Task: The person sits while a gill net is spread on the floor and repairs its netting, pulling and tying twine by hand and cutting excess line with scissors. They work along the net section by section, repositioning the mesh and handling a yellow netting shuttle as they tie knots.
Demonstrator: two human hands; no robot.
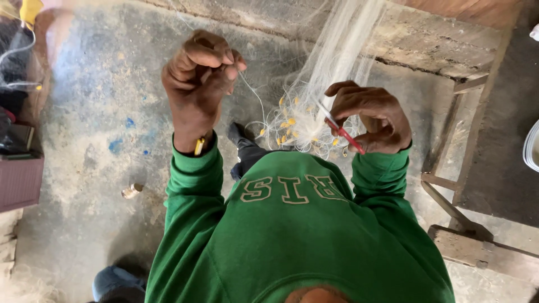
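you're in a bright green sweatshirt (303, 235), long sleeves, heavy knit. ribbed cuffs run right down to both wrists, left cuff (193, 154) and right cuff (382, 160). block lettering across the chest, cream outline over the green fill, seen upside down from the head camera. fabric bunches in folds at the elbows and down the sleeves. dark trousers (250, 154) show past the sweatshirt hem, with a dark shoe (236, 133) beyond them. left hand (199, 73) and right hand (373, 118) are bare, no gloves. a small yellow bit sticks out at the left cuff; can't tell what it is.
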